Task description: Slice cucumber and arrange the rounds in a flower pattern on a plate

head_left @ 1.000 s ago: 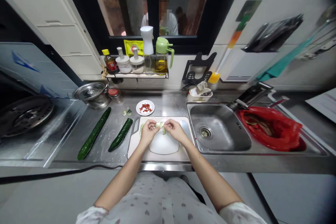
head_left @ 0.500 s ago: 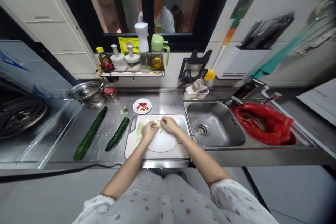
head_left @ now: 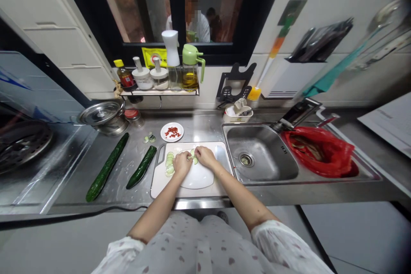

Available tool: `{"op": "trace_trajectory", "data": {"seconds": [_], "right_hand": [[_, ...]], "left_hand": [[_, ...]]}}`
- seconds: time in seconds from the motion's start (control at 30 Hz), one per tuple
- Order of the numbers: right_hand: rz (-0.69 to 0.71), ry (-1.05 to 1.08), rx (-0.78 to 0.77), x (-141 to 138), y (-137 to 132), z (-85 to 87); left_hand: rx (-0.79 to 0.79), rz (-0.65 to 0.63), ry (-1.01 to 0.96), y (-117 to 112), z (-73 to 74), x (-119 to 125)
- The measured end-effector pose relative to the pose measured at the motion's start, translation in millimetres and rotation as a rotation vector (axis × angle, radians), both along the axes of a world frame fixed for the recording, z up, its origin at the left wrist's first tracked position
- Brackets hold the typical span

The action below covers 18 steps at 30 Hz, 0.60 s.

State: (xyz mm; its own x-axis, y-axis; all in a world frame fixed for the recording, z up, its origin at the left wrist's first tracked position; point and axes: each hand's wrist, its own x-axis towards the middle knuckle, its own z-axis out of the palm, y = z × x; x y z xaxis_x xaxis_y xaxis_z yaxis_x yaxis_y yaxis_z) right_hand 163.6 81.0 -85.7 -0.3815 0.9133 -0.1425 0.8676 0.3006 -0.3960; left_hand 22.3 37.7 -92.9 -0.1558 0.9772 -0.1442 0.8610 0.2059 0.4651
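My left hand (head_left: 181, 163) and right hand (head_left: 204, 156) pinch cucumber slices (head_left: 193, 156) together over the white plate (head_left: 197, 176) on the cutting board (head_left: 160, 180); wet slices could slip onto the desk (head_left: 128, 180).

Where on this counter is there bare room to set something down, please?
Bare steel lies between the red dish and the sink, and left of the long cucumber toward the pot. The sink basin is bare too. The board is crowded: both hands, a white plate and slices.
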Motion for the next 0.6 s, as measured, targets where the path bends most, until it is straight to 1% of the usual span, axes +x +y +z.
{"op": "trace_trajectory", "data": {"seconds": [0.27,0.4,0.6], "right_hand": [[0.009,-0.121,0.069,-3,-4,-0.2],[0.005,-0.138,0.107,-2,-8,-0.2],[-0.143,-0.136,0.139,2,-22,-0.2]], "left_hand": [[0.024,-0.011,0.050,-1,-2.5,2],[0.012,-0.015,0.050,0,-2.7,1],[0.020,-0.009,0.037,1,-1.9,1]]}}
